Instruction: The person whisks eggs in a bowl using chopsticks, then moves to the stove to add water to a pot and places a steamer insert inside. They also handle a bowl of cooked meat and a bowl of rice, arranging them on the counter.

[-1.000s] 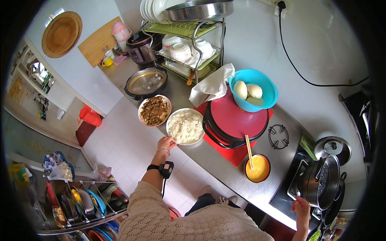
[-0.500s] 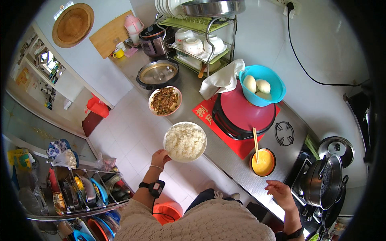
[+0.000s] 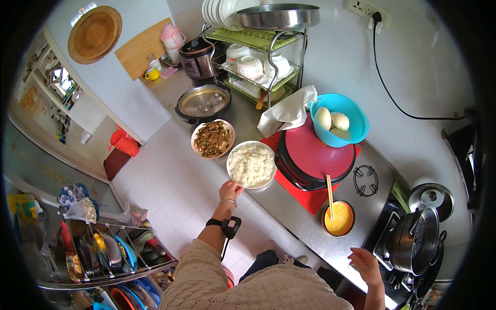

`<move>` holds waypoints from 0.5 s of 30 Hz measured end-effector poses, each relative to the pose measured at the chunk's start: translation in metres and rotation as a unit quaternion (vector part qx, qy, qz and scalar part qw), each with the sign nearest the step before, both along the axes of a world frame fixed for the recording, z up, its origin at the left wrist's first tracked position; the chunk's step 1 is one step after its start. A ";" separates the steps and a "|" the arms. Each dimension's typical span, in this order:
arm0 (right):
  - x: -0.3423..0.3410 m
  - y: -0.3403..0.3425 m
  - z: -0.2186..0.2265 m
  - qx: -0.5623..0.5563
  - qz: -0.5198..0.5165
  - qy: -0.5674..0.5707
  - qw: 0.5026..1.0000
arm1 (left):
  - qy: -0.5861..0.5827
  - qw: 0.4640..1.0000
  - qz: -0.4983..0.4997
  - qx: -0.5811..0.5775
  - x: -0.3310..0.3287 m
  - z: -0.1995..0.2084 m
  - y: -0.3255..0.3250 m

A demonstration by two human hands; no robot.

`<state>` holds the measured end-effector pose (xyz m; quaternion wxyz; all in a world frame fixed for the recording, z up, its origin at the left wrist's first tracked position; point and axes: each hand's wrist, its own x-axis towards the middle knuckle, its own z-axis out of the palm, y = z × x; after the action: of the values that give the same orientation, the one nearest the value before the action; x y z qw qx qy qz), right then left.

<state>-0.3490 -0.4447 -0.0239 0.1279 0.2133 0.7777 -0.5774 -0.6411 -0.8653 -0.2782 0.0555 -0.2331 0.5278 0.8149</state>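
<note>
My left hand [image 3: 231, 191] grips the near rim of a white bowl [image 3: 265, 183] heaped with cooked rice [image 3: 251, 164]. The bowl is at the counter's front edge, beside a pink-rimmed bowl [image 3: 232, 145] of cooked dark food pieces. Whether its base touches the counter is hidden. My right hand [image 3: 366, 266] hovers near the front edge by the stove, empty, fingers loosely apart. Closest to it on the counter is a dark-rimmed bowl [image 3: 353, 219] of yellow liquid resembling beaten egg [image 3: 339, 223], with chopsticks [image 3: 330, 190] standing in it.
Behind the rice stands a round red-lidded appliance [image 3: 315, 155] on a red mat, topped by a turquoise basin [image 3: 354, 135] of pale oval items. A dish rack [image 3: 268, 67], lidded pot [image 3: 203, 102] and cooker stand farther back. To the right are a stove and a dark pot [image 3: 413, 243].
My left hand has carried the rice bowl to the right and over to the counter, beside the pink-rimmed bowl. My right hand stays near the stove, slightly lower in the picture.
</note>
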 end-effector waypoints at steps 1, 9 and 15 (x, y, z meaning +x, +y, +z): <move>0.005 0.005 -0.006 0.001 -0.019 -0.001 1.000 | 0.016 0.999 -0.030 -0.009 -0.003 0.002 -0.001; 0.023 0.015 -0.005 0.029 -0.082 -0.017 0.996 | 0.100 0.992 0.071 0.008 -0.088 -0.020 -0.080; 0.040 0.025 0.000 0.054 -0.103 -0.013 0.993 | -0.003 0.946 0.270 0.178 -0.137 -0.030 -0.092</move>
<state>-0.3089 -0.4195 -0.0243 0.0664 0.3059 0.7800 -0.5418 -0.7778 -0.9569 -0.3079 -0.1242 -0.3551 0.2914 0.8795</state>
